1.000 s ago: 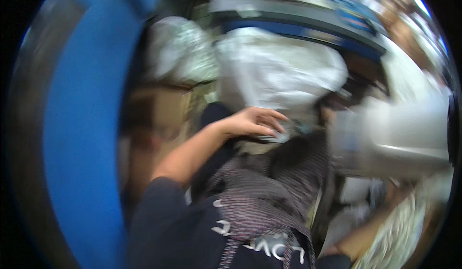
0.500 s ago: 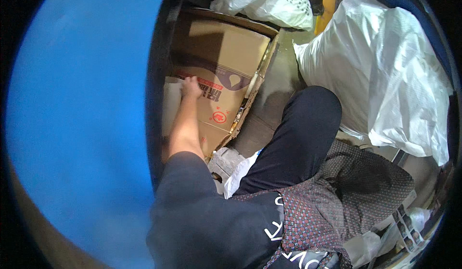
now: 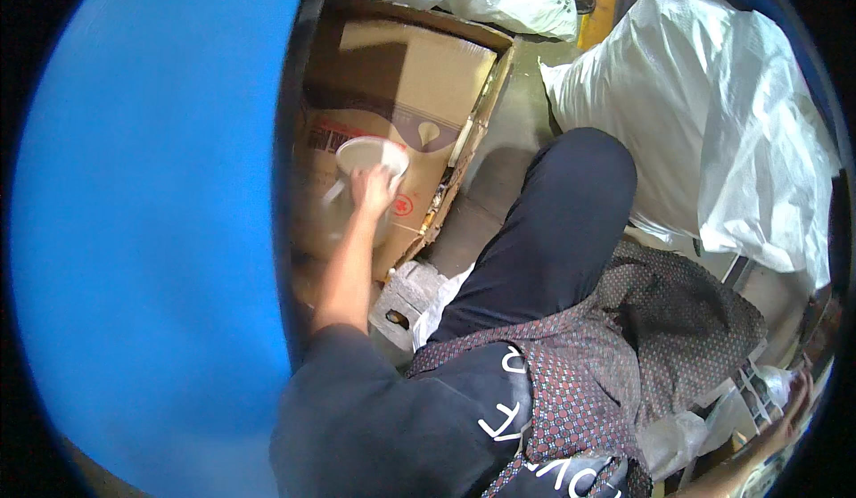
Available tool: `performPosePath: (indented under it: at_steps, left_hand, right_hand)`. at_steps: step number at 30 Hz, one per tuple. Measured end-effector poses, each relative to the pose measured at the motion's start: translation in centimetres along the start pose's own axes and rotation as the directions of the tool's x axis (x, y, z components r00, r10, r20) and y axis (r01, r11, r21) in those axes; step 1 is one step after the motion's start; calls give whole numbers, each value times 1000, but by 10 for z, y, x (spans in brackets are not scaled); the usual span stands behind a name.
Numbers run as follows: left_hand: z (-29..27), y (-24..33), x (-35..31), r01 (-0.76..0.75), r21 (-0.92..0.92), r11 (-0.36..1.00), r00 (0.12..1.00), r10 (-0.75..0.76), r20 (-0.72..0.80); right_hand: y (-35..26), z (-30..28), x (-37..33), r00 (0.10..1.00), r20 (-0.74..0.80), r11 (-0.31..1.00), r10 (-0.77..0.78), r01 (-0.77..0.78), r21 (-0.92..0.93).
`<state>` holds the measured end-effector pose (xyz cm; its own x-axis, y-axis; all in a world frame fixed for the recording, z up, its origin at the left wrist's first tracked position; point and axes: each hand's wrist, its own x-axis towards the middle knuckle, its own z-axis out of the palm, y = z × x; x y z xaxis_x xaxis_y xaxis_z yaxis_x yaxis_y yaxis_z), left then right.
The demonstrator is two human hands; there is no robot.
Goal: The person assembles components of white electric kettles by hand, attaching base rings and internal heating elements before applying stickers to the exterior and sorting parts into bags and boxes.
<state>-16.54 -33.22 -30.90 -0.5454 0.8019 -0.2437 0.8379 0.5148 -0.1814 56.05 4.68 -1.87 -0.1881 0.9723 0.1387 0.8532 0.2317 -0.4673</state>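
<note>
Here — gripped tub (image 3: 374, 151); carton (image 3: 501, 68) beneath

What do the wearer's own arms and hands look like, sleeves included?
The left hand wears no glove, and the left forearm is bare, with no watch or band showing. A plain, dark, short sleeve covers the upper arm. The right hand also looks ungloved, but it is too unclear for finer detail; its sleeve is out of view.
</note>
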Motion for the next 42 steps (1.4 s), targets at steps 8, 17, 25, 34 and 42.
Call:
performPosePath:
  at_steps: [8,17,25,34,42]
  left_hand:
    - [-304,198,13,-880,11,474,267,514,-815]
    - [-377,322,21,-979,-37,200,28,-47,-999]
    - [-318,395,123,375,-863,-337,631,775,-29]
    - [-348,437,100,531,-806,-261,662,721,203]
    - [-337,444,131,330,-914,-238,723,686,83]
  right_hand:
    - [-197,132,-29,918,358,753,-172,-111,648]
    - [-137,180,-84,899,-424,726,-110,364,583]
    - [-57,139,-146,873,288,862,-394,243,445]
    - [213,-28,-15,753,-539,860,378,-501,-96]
    - [242,-20,11,709,-376,786,596,-421,452]
